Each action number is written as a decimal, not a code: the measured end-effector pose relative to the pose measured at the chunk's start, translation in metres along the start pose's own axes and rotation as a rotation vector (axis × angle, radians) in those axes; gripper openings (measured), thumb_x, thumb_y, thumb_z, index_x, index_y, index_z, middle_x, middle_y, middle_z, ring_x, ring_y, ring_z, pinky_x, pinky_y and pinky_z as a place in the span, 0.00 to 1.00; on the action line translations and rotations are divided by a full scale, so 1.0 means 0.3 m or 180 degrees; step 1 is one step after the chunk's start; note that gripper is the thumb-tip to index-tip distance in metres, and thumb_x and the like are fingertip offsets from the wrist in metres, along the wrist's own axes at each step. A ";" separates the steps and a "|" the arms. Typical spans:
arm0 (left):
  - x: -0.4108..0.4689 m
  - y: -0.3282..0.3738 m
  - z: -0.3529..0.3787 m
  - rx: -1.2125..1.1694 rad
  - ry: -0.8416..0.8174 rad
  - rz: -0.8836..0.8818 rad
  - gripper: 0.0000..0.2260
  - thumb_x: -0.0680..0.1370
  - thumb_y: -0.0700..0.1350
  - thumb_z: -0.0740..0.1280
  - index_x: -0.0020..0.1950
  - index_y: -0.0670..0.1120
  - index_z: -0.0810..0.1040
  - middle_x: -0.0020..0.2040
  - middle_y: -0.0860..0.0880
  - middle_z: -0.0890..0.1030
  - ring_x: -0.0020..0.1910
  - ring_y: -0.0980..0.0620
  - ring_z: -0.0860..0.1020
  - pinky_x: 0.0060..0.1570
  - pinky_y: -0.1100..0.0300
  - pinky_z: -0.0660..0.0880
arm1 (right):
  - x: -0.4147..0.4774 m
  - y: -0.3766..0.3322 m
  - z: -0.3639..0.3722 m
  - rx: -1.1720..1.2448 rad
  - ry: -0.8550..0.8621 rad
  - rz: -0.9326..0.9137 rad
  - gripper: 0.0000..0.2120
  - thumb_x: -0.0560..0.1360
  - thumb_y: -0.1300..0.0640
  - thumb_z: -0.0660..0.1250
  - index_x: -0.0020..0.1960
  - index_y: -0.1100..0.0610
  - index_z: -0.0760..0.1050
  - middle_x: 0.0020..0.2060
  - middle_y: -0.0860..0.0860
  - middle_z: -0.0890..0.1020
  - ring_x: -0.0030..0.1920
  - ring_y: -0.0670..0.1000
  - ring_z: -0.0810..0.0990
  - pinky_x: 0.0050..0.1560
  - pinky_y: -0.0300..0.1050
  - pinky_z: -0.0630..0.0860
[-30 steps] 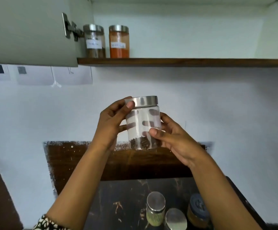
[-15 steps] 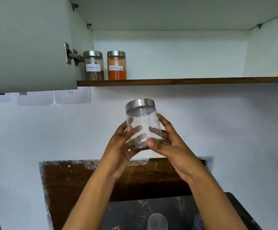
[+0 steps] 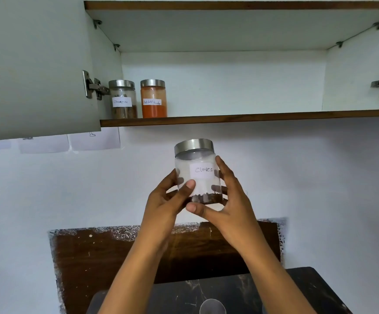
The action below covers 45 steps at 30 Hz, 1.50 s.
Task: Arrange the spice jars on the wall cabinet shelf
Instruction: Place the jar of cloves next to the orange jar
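Note:
Both hands hold a clear cloves jar [image 3: 201, 171] with a steel lid upright in front of the wall, below the shelf. Its white label reads "Cloves" and faces me; a thin layer of dark cloves lies at the bottom. My left hand [image 3: 169, 200] grips its left side and my right hand [image 3: 231, 200] cups its right side and base. On the wall cabinet shelf [image 3: 252, 117], at its left end, stand a cinnamon jar [image 3: 123, 99] and, right beside it, a red chilli powder jar [image 3: 153, 98].
The cabinet's left door [image 3: 36, 64] hangs open, level with the shelf. An upper shelf board [image 3: 229, 21] roofs the compartment. Below, a dark marble counter [image 3: 301, 288] carries a steel jar lid [image 3: 212, 307] at the bottom edge. A brown patch [image 3: 93, 257] marks the wall.
The view has tilted up, so the counter jars have dropped out of sight. The cloves jar has been turned in my hands, and its label now faces me.

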<state>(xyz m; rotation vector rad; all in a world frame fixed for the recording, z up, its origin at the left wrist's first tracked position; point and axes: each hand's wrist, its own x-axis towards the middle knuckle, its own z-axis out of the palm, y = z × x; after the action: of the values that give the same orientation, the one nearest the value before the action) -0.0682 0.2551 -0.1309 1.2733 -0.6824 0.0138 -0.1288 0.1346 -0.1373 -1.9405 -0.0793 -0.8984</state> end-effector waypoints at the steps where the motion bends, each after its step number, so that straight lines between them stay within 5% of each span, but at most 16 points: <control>1: 0.004 0.002 -0.005 -0.0116 -0.0013 -0.0013 0.24 0.68 0.50 0.68 0.64 0.48 0.75 0.53 0.52 0.84 0.49 0.58 0.83 0.46 0.65 0.79 | 0.004 -0.007 -0.014 0.0201 -0.0012 0.0041 0.43 0.59 0.40 0.72 0.68 0.32 0.53 0.64 0.36 0.65 0.61 0.42 0.71 0.57 0.40 0.74; 7: 0.018 0.008 -0.009 -0.0373 0.0065 0.0030 0.22 0.68 0.48 0.68 0.62 0.51 0.75 0.54 0.51 0.84 0.56 0.51 0.81 0.53 0.55 0.79 | 0.041 -0.014 -0.077 0.0861 -0.0116 0.0230 0.37 0.58 0.44 0.72 0.66 0.38 0.64 0.62 0.41 0.73 0.56 0.39 0.75 0.46 0.33 0.77; 12: 0.020 0.029 0.024 0.0045 0.0166 0.0340 0.21 0.68 0.50 0.69 0.60 0.54 0.75 0.50 0.57 0.85 0.53 0.57 0.81 0.48 0.65 0.79 | 0.054 -0.020 -0.094 0.0985 0.0018 0.0190 0.38 0.57 0.45 0.73 0.65 0.39 0.66 0.62 0.43 0.75 0.58 0.42 0.76 0.52 0.39 0.78; 17: 0.010 0.052 0.058 0.0527 0.0284 0.0537 0.31 0.64 0.54 0.71 0.67 0.56 0.72 0.61 0.57 0.78 0.58 0.61 0.77 0.46 0.74 0.75 | 0.070 -0.018 -0.115 0.0977 0.0109 0.0053 0.35 0.63 0.52 0.75 0.68 0.44 0.67 0.63 0.44 0.76 0.60 0.44 0.77 0.53 0.36 0.78; 21: 0.020 0.066 0.079 0.0631 0.0446 0.0715 0.26 0.69 0.48 0.72 0.68 0.53 0.73 0.61 0.55 0.78 0.52 0.71 0.76 0.39 0.82 0.69 | 0.093 -0.016 -0.128 0.0982 0.0111 -0.0038 0.29 0.66 0.57 0.75 0.64 0.48 0.70 0.61 0.45 0.78 0.60 0.43 0.77 0.48 0.27 0.77; 28: 0.076 0.095 0.097 0.0756 0.0568 0.0832 0.25 0.72 0.47 0.72 0.69 0.52 0.72 0.62 0.54 0.76 0.54 0.65 0.75 0.37 0.84 0.68 | 0.146 -0.040 -0.147 0.0683 0.0061 -0.0188 0.34 0.67 0.52 0.74 0.70 0.45 0.67 0.64 0.43 0.71 0.64 0.41 0.72 0.51 0.25 0.72; 34: 0.192 0.155 0.108 0.0976 0.0644 0.1189 0.25 0.72 0.47 0.72 0.69 0.52 0.72 0.62 0.53 0.74 0.56 0.61 0.75 0.43 0.82 0.70 | 0.262 -0.099 -0.163 0.0453 0.0225 -0.0326 0.30 0.68 0.51 0.74 0.68 0.44 0.68 0.61 0.41 0.74 0.59 0.42 0.74 0.45 0.27 0.71; 38: 0.323 0.212 0.108 0.1056 0.0640 0.1417 0.26 0.71 0.48 0.73 0.68 0.48 0.74 0.61 0.51 0.79 0.58 0.57 0.77 0.53 0.69 0.76 | 0.392 -0.154 -0.170 0.0441 0.0355 -0.0387 0.30 0.68 0.55 0.75 0.68 0.48 0.69 0.49 0.35 0.75 0.45 0.33 0.76 0.36 0.21 0.72; 40: 0.392 0.239 0.111 0.1047 0.0666 0.1437 0.24 0.72 0.45 0.73 0.67 0.46 0.75 0.59 0.49 0.81 0.56 0.56 0.79 0.50 0.71 0.76 | 0.465 -0.178 -0.169 0.0345 0.0341 -0.0391 0.29 0.68 0.57 0.75 0.67 0.51 0.70 0.47 0.35 0.76 0.43 0.34 0.77 0.37 0.24 0.72; 45: 0.550 0.273 0.107 0.1325 0.0830 0.1324 0.23 0.72 0.43 0.74 0.66 0.43 0.74 0.61 0.47 0.80 0.59 0.51 0.78 0.45 0.74 0.72 | 0.641 -0.191 -0.150 -0.0045 0.0232 -0.0251 0.29 0.68 0.56 0.75 0.68 0.54 0.70 0.61 0.51 0.76 0.54 0.49 0.77 0.50 0.41 0.71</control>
<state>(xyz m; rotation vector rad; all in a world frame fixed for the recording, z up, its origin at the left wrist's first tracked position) 0.0192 0.1948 0.0228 1.4686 -0.7277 0.6820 -0.0372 0.0719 0.0359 -1.9269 -0.1074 -1.0233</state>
